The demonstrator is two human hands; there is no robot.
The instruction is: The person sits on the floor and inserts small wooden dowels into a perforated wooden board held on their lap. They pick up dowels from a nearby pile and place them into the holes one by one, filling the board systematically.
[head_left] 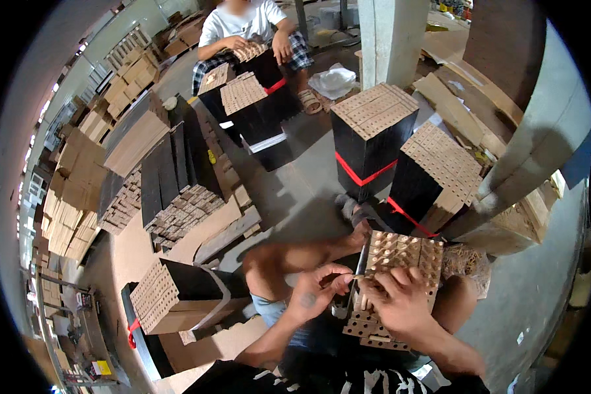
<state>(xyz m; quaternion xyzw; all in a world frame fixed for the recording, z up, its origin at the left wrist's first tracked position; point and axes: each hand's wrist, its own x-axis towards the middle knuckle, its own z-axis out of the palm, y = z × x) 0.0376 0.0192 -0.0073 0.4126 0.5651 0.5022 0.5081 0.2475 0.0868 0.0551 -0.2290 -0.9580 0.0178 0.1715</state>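
On my lap stands a stack of drilled boards (pixel 361 323) with rows of round holes on its upper face. Pale wooden dowels (pixel 410 247) stick up from many holes in its far half, while the nearest rows show bare holes. My left hand (pixel 314 295) is closed at the stack's left edge, thumb and fingertips pinching a small wooden dowel (pixel 356 277). Over the middle of the stack lies my right hand (pixel 399 302), fingers curled and closed, their tips close to the same dowel. Whatever sits inside its grip is hidden.
Two strapped drilled stacks (pixel 374 111) (pixel 440 161) stand ahead right, beside pillars. Another drilled stack (pixel 154 295) lies at left near a pallet of black boards (pixel 177 171). A person (pixel 243 39) sits opposite behind similar stacks (pixel 244 93). A plastic bag of dowels (pixel 467 266) rests by my right knee.
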